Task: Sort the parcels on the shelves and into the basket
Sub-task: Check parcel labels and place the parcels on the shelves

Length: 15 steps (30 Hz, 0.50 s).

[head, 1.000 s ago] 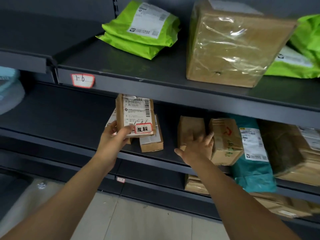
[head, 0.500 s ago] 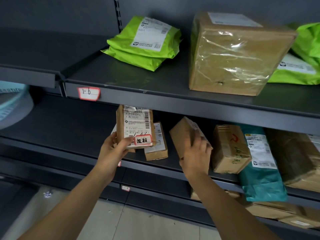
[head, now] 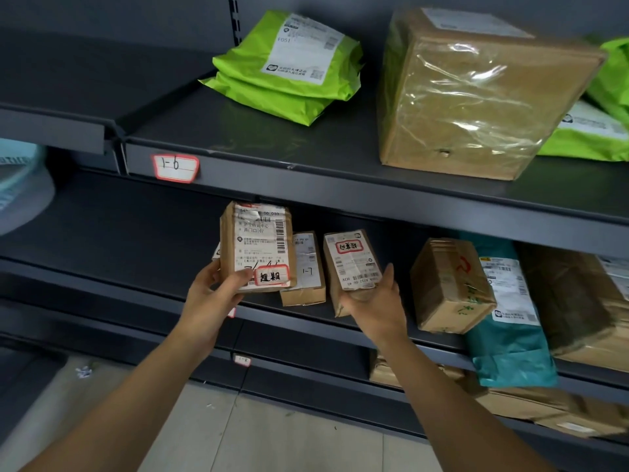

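head | left grip (head: 211,298) holds brown parcel (head: 258,240), label upright | right grip (head: 374,304) holds second parcel (head: 350,260), label inverted

Dark grey metal shelves (head: 306,158) are set in tiers against a grey back panel (head: 136,11). Pale floor tiles (head: 272,437) are seen below, crossed by grout lines.

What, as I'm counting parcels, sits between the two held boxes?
Head view: a small box stands on the shelf between the left box and the right box.
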{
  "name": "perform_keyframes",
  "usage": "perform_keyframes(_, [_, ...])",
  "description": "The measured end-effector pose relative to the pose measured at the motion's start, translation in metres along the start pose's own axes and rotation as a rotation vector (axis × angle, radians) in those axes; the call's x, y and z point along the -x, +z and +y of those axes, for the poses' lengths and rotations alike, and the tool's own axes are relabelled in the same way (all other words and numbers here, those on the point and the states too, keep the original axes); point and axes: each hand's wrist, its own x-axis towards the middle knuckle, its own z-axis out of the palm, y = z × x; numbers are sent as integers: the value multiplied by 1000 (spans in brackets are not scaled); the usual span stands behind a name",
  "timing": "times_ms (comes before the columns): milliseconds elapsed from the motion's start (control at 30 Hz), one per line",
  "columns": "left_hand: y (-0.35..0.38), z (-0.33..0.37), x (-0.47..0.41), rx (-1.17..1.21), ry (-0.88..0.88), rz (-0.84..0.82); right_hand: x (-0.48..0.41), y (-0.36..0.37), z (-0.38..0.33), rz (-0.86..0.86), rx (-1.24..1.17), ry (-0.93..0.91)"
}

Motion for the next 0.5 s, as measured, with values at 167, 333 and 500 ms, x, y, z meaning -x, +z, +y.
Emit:
perform_keyframes(167, [-5,-3,0,-10,-8,-1,5,8,-2,94,-14,-2])
perform_keyframes(333, [-7,-2,3,-5,-4,-13,14,3,9,98,-45,-49])
perform_keyframes(500, [-7,-3,6,-9,-28,-32,32,-7,23,100,-102,-127])
